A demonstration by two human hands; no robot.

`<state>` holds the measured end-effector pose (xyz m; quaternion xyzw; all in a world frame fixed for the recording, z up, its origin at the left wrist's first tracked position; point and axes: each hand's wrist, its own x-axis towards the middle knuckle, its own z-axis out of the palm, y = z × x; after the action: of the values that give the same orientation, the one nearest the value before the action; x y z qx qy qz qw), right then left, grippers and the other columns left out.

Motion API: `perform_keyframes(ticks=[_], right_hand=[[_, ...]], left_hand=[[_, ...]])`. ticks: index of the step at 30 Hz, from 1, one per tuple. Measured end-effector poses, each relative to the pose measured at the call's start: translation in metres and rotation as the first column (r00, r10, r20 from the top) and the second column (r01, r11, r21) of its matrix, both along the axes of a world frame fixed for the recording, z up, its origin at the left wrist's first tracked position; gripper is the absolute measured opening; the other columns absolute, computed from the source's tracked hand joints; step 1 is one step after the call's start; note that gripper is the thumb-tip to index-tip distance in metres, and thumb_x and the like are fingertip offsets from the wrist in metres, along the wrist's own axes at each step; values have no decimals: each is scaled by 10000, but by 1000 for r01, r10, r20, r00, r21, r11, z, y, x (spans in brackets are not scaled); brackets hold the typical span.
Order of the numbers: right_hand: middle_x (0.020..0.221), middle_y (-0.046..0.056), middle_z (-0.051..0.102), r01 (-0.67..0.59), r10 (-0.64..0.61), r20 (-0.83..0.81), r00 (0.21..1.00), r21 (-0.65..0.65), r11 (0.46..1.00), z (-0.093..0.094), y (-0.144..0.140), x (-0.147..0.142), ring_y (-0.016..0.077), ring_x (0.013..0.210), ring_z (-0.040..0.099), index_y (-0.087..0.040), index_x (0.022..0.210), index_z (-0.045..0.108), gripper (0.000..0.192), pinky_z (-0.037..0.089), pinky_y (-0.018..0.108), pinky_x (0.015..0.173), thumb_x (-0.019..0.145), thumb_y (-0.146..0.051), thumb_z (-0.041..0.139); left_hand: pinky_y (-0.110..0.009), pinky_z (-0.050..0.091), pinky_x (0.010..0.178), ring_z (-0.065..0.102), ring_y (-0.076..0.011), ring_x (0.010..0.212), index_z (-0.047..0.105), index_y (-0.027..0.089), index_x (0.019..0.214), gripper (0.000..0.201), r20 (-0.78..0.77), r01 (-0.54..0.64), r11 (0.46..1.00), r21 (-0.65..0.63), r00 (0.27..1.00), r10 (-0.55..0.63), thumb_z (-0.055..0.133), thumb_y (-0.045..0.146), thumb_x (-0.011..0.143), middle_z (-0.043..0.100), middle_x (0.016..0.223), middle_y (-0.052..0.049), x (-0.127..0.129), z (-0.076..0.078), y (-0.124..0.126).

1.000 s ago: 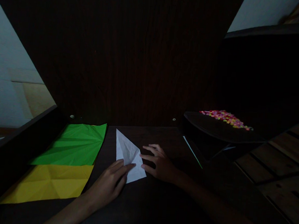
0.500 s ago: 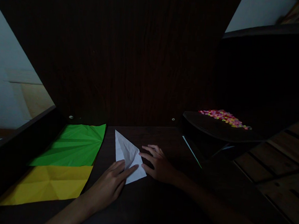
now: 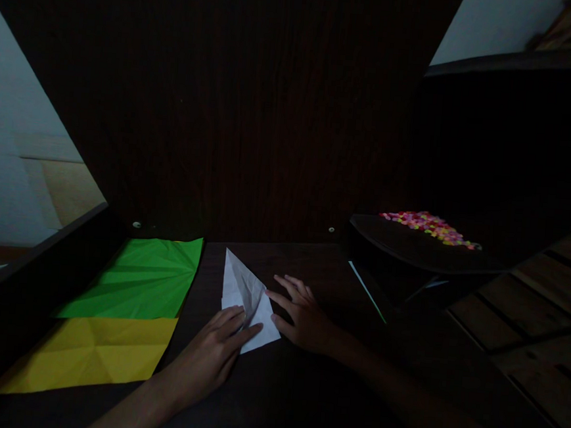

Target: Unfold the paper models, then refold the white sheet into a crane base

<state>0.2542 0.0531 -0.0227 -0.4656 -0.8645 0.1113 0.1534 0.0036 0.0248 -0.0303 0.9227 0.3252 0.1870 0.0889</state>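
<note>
A folded white paper (image 3: 248, 297), a narrow pointed shape, lies on the dark table (image 3: 282, 385). My left hand (image 3: 215, 350) presses its near left edge with the fingertips, the index finger stretched across the near corner. My right hand (image 3: 302, 314) lies flat against the paper's right edge, fingers spread and touching it. Both hands hold the paper down on the table; neither lifts it.
A creased green sheet (image 3: 144, 279) and a creased yellow sheet (image 3: 96, 354) lie side by side at the left. A dark tray (image 3: 411, 250) with several small colourful pieces (image 3: 430, 227) stands at the right. A dark wooden panel rises behind.
My left fingers have slid a little to the right along the paper's near edge, and the paper's far tip has shifted slightly right. The right hand has barely moved.
</note>
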Motion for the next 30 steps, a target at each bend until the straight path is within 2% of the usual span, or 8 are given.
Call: perform_keyframes(ticks=[7, 10, 12, 14, 17, 20, 25, 30], right_hand=[[1553, 136, 319, 8, -8, 4, 1000, -8, 1000, -2, 0, 1, 337, 1421, 231, -261, 1423, 462, 514, 293, 583, 1074, 920, -331, 540], [1547, 129, 333, 5, -5, 0, 1000, -14, 1000, -3, 0, 1, 335, 1420, 237, -271, 1421, 462, 506, 301, 589, 1068, 924, -337, 537], [1541, 126, 345, 4, -4, -5, 1000, -11, 1000, -2, 0, 1, 328, 1414, 252, -263, 1410, 477, 498, 300, 579, 1073, 921, -336, 542], [1535, 126, 357, -2, 2, -10, 1000, -6, 1000, -1, 0, 1, 324, 1410, 261, -249, 1403, 488, 496, 296, 568, 1081, 918, -333, 546], [1531, 123, 367, -11, 11, -11, 1000, -15, 1000, 2, -1, 0, 329, 1410, 262, -245, 1405, 487, 501, 290, 578, 1080, 914, -327, 546], [1533, 118, 367, -19, 18, -10, 1000, -24, 1000, 4, -2, -1, 336, 1411, 262, -251, 1406, 483, 506, 290, 593, 1073, 908, -319, 547], [1528, 117, 379, -48, 48, -16, 999, -3, 999, 1, -1, 0, 334, 1408, 265, -232, 1401, 489, 515, 299, 578, 1071, 895, -302, 558], [1515, 109, 403, -64, 65, -26, 998, 20, 998, 0, -1, 0, 317, 1400, 280, -224, 1394, 494, 499, 310, 558, 1073, 904, -305, 547]], left_hand=[[-478, 485, 1028, 508, -285, 1289, 563, 296, 1323, 636, 33, 41, 998, 41, 999, -42, 453, -35, 791, 592, 1336, -91, -1, 0, -1], [-398, 506, 1014, 580, -245, 1226, 575, 239, 1190, 398, 173, 17, 999, -30, 985, -12, 450, 40, 869, 637, 1276, -100, 2, 2, -2], [-335, 538, 958, 626, -218, 1167, 532, 235, 1044, 208, 277, -27, 992, -124, 959, 61, 463, 105, 898, 675, 1199, -93, 4, 2, -3], [-301, 565, 879, 673, -204, 1084, 464, 247, 995, 141, 340, -99, 971, -217, 925, 170, 491, 155, 892, 690, 1143, -81, 5, 1, -3], [-305, 567, 844, 701, -199, 1010, 410, 248, 1133, 292, 348, -184, 935, -304, 892, 288, 535, 195, 874, 693, 1117, -73, 6, 2, -1], [-331, 549, 896, 683, -219, 1057, 375, 233, 1290, 472, 315, -195, 924, -329, 900, 302, 559, 196, 857, 693, 1154, -80, 7, 6, 1], [-373, 528, 954, 634, -270, 1111, 598, 196, 1033, 179, 205, -188, 946, -265, 947, 245, 536, 203, 866, 672, 1152, -116, 8, 15, 1], [-412, 475, 1039, 519, -280, 1261, 580, 178, 1167, 362, 134, -115, 975, -191, 981, 142, 472, 78, 837, 619, 1251, -132, 7, 12, -3]])
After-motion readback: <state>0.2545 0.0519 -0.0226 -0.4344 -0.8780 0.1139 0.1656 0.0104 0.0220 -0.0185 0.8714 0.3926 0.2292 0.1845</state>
